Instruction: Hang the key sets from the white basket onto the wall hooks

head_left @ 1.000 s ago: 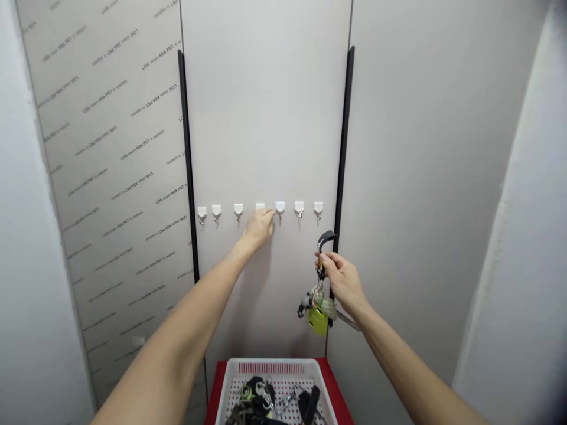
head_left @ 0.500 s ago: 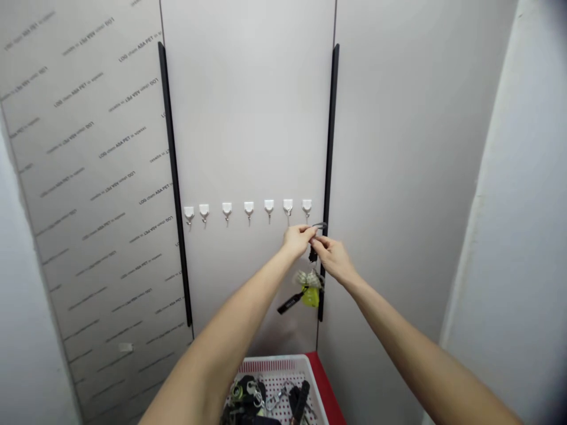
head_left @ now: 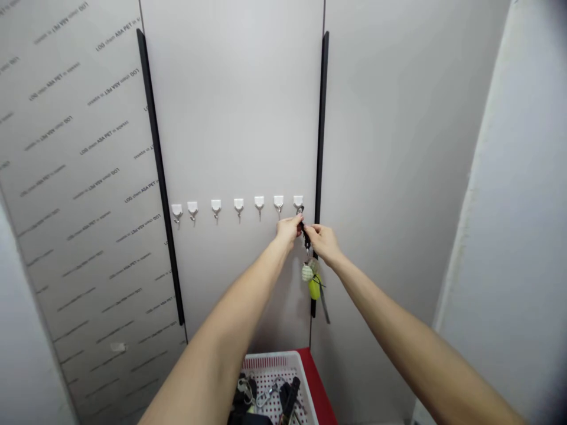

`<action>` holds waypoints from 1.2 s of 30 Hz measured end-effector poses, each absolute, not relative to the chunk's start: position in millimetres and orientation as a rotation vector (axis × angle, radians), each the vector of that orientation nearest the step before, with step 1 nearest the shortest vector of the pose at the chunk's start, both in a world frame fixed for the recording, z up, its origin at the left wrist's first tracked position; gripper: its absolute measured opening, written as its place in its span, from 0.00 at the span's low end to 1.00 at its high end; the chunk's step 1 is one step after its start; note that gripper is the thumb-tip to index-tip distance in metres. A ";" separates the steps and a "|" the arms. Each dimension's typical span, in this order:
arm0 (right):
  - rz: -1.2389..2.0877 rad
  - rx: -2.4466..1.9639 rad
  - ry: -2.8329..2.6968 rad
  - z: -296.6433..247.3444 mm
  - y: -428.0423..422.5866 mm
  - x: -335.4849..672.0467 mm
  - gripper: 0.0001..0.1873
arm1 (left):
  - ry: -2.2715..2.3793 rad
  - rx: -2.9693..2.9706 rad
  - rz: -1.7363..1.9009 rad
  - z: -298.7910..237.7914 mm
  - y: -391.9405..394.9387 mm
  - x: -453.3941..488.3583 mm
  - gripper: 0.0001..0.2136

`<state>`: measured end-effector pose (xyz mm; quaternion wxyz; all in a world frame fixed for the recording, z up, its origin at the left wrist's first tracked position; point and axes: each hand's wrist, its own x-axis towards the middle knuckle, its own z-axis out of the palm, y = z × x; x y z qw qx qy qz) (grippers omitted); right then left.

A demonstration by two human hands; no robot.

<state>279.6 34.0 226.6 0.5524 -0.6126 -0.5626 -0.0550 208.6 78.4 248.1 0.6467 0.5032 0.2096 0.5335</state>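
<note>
My left hand [head_left: 289, 228] pinches the black strap of a keychain [head_left: 306, 241] just below the rightmost white wall hook [head_left: 298, 202]. The strap's upper loop is at that hook; I cannot tell whether it hangs on the metal. Close by on the right, my right hand [head_left: 323, 241] has its thumb and fingers closed on the same strap. Beneath the hands dangle a pale woven charm [head_left: 307, 272], a yellow-green piece [head_left: 314, 288] and a narrow dark tag [head_left: 325, 307].
Several more white hooks [head_left: 238, 205] run in a row to the left. Black handles [head_left: 160, 177] edge the door panel on both sides. Below stands a white perforated basket [head_left: 305, 378] with carabiners and black items, on a red surface [head_left: 319, 392].
Both hands have moved up and left with the keychain, bringing its loop to the rightmost hook. The charms now hang straighter, and the view has shifted slightly.
</note>
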 end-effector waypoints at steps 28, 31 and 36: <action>-0.035 -1.425 -1.377 100.7 12.6 233.3 0.14 | 1.121 1.649 0.893 53.9 52.8 56.3 0.09; 0.246 -1.542 -1.617 45.5 -6.4 200.4 0.11 | 1.235 1.883 0.796 15.6 38.9 36.7 0.10; 0.382 -1.617 -1.910 -8.1 -23.6 171.9 0.11 | 1.293 2.252 0.648 -14.5 20.9 20.9 0.10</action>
